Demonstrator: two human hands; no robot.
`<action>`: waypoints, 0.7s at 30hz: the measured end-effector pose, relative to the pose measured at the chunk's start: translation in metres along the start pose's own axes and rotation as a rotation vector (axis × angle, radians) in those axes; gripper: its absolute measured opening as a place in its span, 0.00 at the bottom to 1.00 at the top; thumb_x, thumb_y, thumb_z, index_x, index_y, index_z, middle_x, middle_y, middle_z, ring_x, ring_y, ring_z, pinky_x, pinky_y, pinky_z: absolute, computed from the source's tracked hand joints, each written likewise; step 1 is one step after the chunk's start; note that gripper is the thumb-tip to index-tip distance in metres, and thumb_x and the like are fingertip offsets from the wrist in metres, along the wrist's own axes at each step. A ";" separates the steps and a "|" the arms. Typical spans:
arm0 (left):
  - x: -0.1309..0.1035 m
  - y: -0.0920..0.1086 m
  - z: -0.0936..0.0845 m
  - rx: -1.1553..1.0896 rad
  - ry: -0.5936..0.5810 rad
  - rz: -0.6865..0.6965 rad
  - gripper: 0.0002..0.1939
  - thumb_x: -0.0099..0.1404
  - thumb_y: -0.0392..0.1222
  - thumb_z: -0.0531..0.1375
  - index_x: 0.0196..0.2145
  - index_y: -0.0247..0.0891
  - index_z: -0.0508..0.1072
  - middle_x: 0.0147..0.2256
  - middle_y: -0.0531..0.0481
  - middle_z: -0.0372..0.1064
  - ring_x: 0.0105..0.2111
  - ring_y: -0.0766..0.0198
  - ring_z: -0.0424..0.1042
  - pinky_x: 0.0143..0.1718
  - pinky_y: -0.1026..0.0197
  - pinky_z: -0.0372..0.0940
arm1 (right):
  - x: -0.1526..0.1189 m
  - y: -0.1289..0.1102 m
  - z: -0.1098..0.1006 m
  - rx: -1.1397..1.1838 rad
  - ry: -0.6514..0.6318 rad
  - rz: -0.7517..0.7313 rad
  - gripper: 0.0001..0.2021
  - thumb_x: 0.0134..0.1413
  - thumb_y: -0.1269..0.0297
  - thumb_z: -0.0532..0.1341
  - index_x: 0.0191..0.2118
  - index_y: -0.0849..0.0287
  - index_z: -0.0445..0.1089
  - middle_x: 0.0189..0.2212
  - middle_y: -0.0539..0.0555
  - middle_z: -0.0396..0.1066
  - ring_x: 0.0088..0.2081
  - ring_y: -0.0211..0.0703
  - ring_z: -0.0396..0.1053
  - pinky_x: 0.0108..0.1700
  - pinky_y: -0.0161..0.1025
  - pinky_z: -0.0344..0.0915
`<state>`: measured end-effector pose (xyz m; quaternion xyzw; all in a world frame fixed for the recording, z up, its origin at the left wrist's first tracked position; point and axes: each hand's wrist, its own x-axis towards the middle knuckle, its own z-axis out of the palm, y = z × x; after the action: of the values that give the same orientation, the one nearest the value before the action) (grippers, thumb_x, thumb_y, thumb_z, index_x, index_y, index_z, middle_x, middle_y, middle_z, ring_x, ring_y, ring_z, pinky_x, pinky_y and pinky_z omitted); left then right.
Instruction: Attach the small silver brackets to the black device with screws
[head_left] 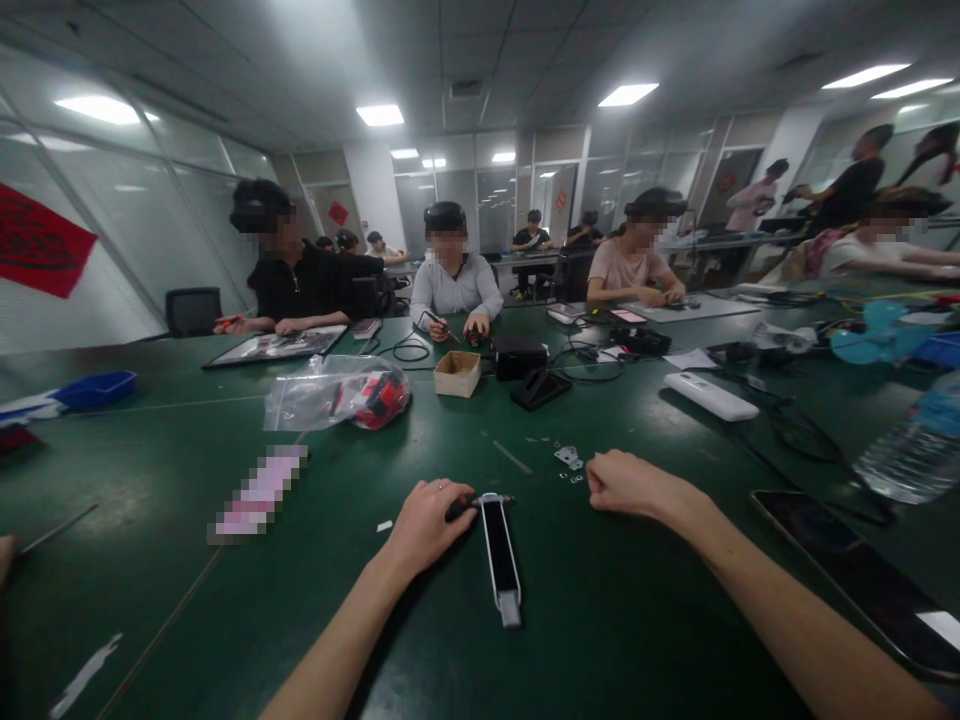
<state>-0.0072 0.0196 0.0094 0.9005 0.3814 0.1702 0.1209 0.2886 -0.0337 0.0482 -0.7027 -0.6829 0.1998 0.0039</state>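
A long narrow device (501, 550) with a black face and a light frame lies on the green table (585, 620) between my hands. My left hand (433, 520) rests at its upper left end, fingers curled around a small dark piece beside the crosswise rod. To the right, my right hand (616, 480) is closed on the tabletop, its fingertips hidden, so what it holds cannot be made out. Several small metal parts (568, 457) lie just left of my right hand.
Ahead stand a small open box (457, 374), a black box (519, 357) and a plastic bag (337, 393) with red and black items. A white device (711, 396), a bottle (911, 445) and a phone (855, 570) are at the right. People sit across the table.
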 end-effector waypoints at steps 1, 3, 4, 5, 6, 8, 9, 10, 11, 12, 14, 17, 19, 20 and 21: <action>0.000 0.000 0.000 0.000 0.000 0.000 0.11 0.62 0.42 0.57 0.43 0.40 0.71 0.37 0.50 0.72 0.37 0.61 0.69 0.38 0.60 0.59 | 0.001 -0.001 0.001 0.000 0.001 0.002 0.04 0.44 0.73 0.59 0.24 0.59 0.70 0.25 0.55 0.72 0.28 0.44 0.71 0.25 0.36 0.61; -0.001 -0.001 0.000 0.000 -0.003 0.003 0.11 0.62 0.42 0.57 0.43 0.40 0.71 0.37 0.50 0.72 0.37 0.61 0.69 0.38 0.60 0.59 | 0.003 0.000 0.004 -0.003 0.012 -0.001 0.03 0.44 0.73 0.59 0.25 0.60 0.69 0.27 0.56 0.72 0.28 0.44 0.71 0.25 0.36 0.61; -0.001 -0.001 0.000 0.001 -0.006 0.005 0.11 0.62 0.42 0.58 0.43 0.41 0.71 0.37 0.50 0.72 0.38 0.61 0.69 0.39 0.59 0.59 | 0.005 0.000 0.006 -0.011 0.021 -0.009 0.03 0.43 0.73 0.59 0.25 0.59 0.69 0.27 0.56 0.72 0.28 0.44 0.71 0.25 0.36 0.61; -0.001 -0.001 0.001 0.001 -0.007 0.007 0.11 0.62 0.42 0.58 0.43 0.41 0.71 0.37 0.50 0.72 0.38 0.61 0.69 0.39 0.59 0.59 | 0.006 0.001 0.008 -0.026 0.032 -0.017 0.03 0.43 0.73 0.60 0.26 0.59 0.69 0.27 0.56 0.72 0.28 0.44 0.71 0.26 0.36 0.61; -0.001 -0.001 0.001 0.003 -0.005 0.009 0.11 0.62 0.42 0.58 0.43 0.41 0.71 0.36 0.50 0.72 0.38 0.61 0.69 0.39 0.59 0.59 | 0.008 0.002 0.011 -0.047 0.048 -0.023 0.03 0.42 0.73 0.60 0.26 0.59 0.69 0.27 0.56 0.72 0.29 0.45 0.71 0.26 0.36 0.61; -0.001 -0.001 0.001 0.006 0.004 0.009 0.11 0.61 0.42 0.58 0.42 0.41 0.71 0.36 0.50 0.72 0.37 0.61 0.69 0.39 0.59 0.59 | 0.010 0.002 0.016 -0.108 0.094 -0.025 0.02 0.42 0.72 0.60 0.26 0.60 0.69 0.28 0.56 0.71 0.29 0.45 0.71 0.26 0.36 0.61; -0.002 -0.001 0.001 0.007 0.006 0.010 0.11 0.61 0.42 0.58 0.43 0.41 0.71 0.36 0.50 0.72 0.37 0.61 0.69 0.39 0.59 0.59 | 0.011 0.002 0.018 -0.138 0.128 -0.023 0.02 0.43 0.71 0.60 0.27 0.60 0.69 0.28 0.57 0.71 0.29 0.45 0.71 0.25 0.36 0.60; -0.002 -0.001 0.002 0.007 0.009 0.009 0.11 0.61 0.42 0.58 0.43 0.41 0.71 0.36 0.50 0.72 0.37 0.61 0.69 0.38 0.59 0.59 | 0.011 0.002 0.021 -0.162 0.162 -0.021 0.02 0.44 0.71 0.59 0.27 0.60 0.69 0.28 0.57 0.71 0.28 0.45 0.71 0.25 0.36 0.60; -0.002 -0.001 0.002 0.008 0.013 0.009 0.11 0.61 0.42 0.58 0.43 0.41 0.71 0.36 0.51 0.72 0.37 0.61 0.70 0.38 0.60 0.59 | 0.012 0.002 0.024 -0.178 0.193 -0.018 0.02 0.45 0.70 0.59 0.28 0.60 0.69 0.28 0.57 0.71 0.28 0.45 0.71 0.25 0.36 0.61; -0.002 -0.002 0.001 0.010 0.015 0.007 0.11 0.61 0.42 0.58 0.43 0.41 0.71 0.36 0.51 0.72 0.37 0.61 0.70 0.38 0.60 0.59 | 0.013 0.002 0.026 -0.184 0.215 -0.020 0.03 0.46 0.70 0.59 0.28 0.60 0.69 0.29 0.58 0.71 0.28 0.44 0.71 0.26 0.36 0.61; -0.002 -0.001 0.001 0.012 0.016 0.006 0.12 0.61 0.42 0.58 0.43 0.41 0.71 0.36 0.51 0.72 0.37 0.61 0.70 0.38 0.59 0.59 | 0.014 0.004 0.030 -0.188 0.232 -0.024 0.04 0.48 0.70 0.58 0.31 0.60 0.69 0.30 0.58 0.71 0.30 0.45 0.71 0.27 0.37 0.62; -0.003 0.000 -0.002 0.006 0.018 0.015 0.12 0.62 0.43 0.58 0.43 0.41 0.71 0.36 0.50 0.72 0.36 0.61 0.70 0.37 0.59 0.58 | 0.014 0.003 0.030 -0.201 0.212 -0.030 0.07 0.48 0.72 0.57 0.35 0.61 0.69 0.33 0.61 0.70 0.33 0.49 0.71 0.29 0.39 0.63; -0.004 0.003 -0.004 0.007 0.034 0.025 0.12 0.62 0.44 0.57 0.43 0.40 0.71 0.36 0.50 0.71 0.36 0.61 0.69 0.37 0.59 0.58 | 0.011 -0.003 0.028 -0.214 0.209 -0.057 0.07 0.49 0.71 0.57 0.36 0.61 0.69 0.34 0.61 0.70 0.35 0.51 0.70 0.31 0.41 0.63; -0.004 0.004 -0.005 0.009 0.049 0.029 0.12 0.62 0.44 0.56 0.43 0.40 0.70 0.37 0.50 0.71 0.36 0.60 0.69 0.37 0.59 0.58 | 0.010 -0.007 0.026 -0.221 0.217 -0.080 0.07 0.50 0.71 0.56 0.36 0.61 0.68 0.34 0.62 0.70 0.35 0.51 0.70 0.32 0.42 0.63; -0.005 0.005 -0.005 0.012 0.067 0.031 0.12 0.63 0.45 0.56 0.43 0.40 0.70 0.37 0.50 0.71 0.37 0.60 0.69 0.37 0.59 0.58 | 0.009 -0.011 0.025 -0.225 0.230 -0.108 0.06 0.51 0.71 0.56 0.36 0.62 0.68 0.34 0.62 0.70 0.35 0.51 0.69 0.33 0.42 0.63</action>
<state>-0.0090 0.0133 0.0150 0.9009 0.3722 0.1996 0.1000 0.2704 -0.0310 0.0263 -0.6794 -0.7326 0.0397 0.0142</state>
